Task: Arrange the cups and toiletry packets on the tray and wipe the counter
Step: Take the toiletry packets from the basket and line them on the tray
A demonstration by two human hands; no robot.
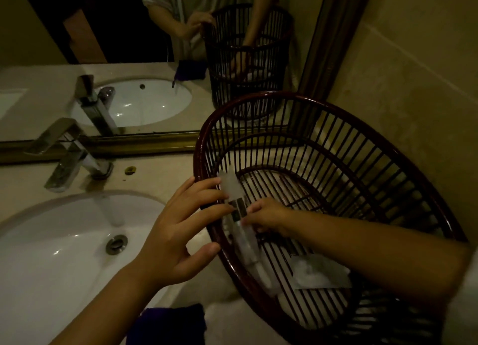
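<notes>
A dark red slatted basket [336,117] stands on the counter at the right, tilted toward me. My left hand [178,231] grips its near-left rim, fingers over the edge and thumb below. My right hand [269,215] reaches inside the basket and pinches a long clear toiletry packet [234,189] that leans against the inner wall. A second flat white packet [318,272] lies on the basket floor under my right forearm. No cups are in sight.
A white sink [64,246] with a chrome faucet [69,156] fills the left. A mirror [129,60] with a brass frame runs along the back. A dark purple cloth [168,324] lies at the counter's front edge. A tiled wall [413,86] closes the right.
</notes>
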